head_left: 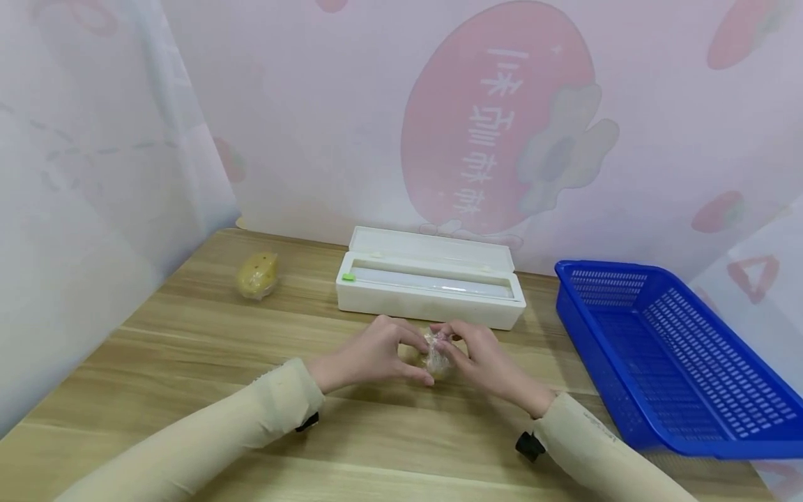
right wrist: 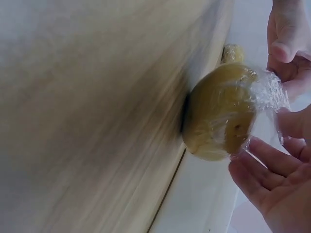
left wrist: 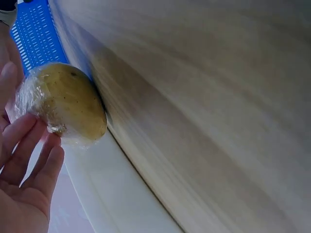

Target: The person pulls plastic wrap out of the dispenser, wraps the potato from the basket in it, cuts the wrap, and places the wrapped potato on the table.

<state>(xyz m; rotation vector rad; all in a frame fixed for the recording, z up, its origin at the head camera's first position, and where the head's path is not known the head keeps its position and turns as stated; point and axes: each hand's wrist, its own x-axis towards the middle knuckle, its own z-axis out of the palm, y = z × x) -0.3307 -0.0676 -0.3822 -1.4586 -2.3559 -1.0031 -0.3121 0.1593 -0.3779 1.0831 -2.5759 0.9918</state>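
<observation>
A yellow potato [left wrist: 73, 102] in clear cling film rests on the wooden table, between both hands. Crumpled film [right wrist: 272, 92] bunches at its top. My left hand [head_left: 379, 352] holds the wrapped potato from the left, fingers and thumb curved about it; its fingertips touch the film in the left wrist view. From the other side my right hand [head_left: 486, 359] pinches the gathered film between thumb and fingers. The potato's underside is hidden. Just behind the hands stands a white cling film box [head_left: 433, 307], lid up, with a roll [head_left: 433, 281] inside.
Another film-wrapped potato [head_left: 258, 274] lies at the table's back left. A blue perforated basket [head_left: 602, 369] stands on the right side, near my right forearm. Printed cloth [head_left: 314, 139] hangs behind the table [head_left: 219, 383] and at its sides.
</observation>
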